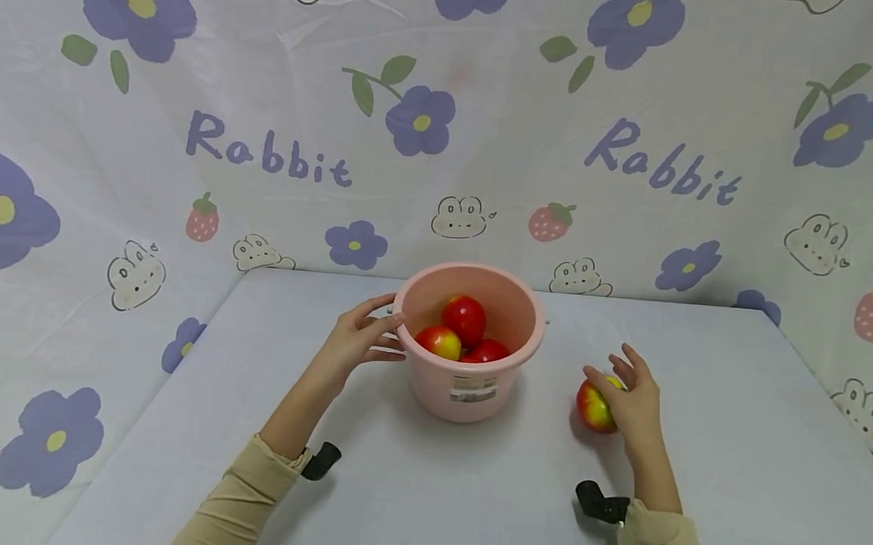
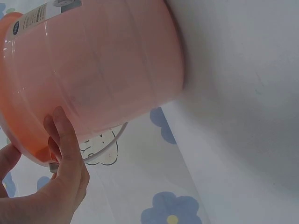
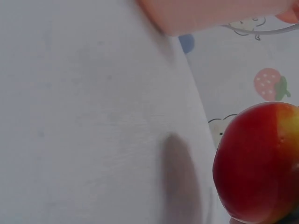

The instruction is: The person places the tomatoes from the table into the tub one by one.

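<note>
A pink bucket stands upright on the white table, with several red and yellow apples inside it. My left hand holds the bucket's rim at its left side, thumb at the rim and fingers along the outer wall by the handle joint. To the right of the bucket, my right hand grips a red and yellow apple. In the right wrist view that apple fills the lower right corner, apart from its shadow on the table; the fingers are mostly hidden there.
Behind the table hangs a white cloth printed with flowers, rabbits and strawberries. The bucket's thin white handle hangs down its far side. A black wrist mount sits at the left sleeve and another black mount at the right.
</note>
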Available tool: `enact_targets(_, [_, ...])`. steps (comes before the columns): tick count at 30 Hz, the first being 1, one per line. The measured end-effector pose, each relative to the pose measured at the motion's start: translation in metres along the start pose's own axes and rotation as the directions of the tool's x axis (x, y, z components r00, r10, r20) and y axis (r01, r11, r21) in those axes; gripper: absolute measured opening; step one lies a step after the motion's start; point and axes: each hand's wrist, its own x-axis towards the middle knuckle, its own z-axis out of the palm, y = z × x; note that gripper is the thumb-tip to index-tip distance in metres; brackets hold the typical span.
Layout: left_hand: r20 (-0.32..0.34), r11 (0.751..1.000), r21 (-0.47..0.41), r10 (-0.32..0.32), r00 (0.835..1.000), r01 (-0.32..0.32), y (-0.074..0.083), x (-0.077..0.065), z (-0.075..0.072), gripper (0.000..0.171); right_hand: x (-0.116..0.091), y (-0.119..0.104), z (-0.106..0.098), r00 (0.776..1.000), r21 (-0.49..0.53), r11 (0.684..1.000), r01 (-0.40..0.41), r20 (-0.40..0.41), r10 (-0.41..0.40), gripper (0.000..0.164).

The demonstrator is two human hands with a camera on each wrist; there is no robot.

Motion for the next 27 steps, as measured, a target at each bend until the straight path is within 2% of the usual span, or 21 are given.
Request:
enact_targets(15, [0.001, 1.000, 0.000, -0.002, 1.000, 0.002, 0.001, 0.000, 0.000, 0.051, 0.008, -0.048, -0.008, 0.990, 0.022, 0.991, 0.132, -0.060, -0.131, 0.083])
enact_targets(27, [0.000, 1.000, 0.000, -0.001, 1.000, 0.001, 0.002, -0.002, 0.001, 0.051, 0.014, -0.091, -0.003, 0.981, 0.014, 0.984, 0.180, -0.079, -0.179, 0.081])
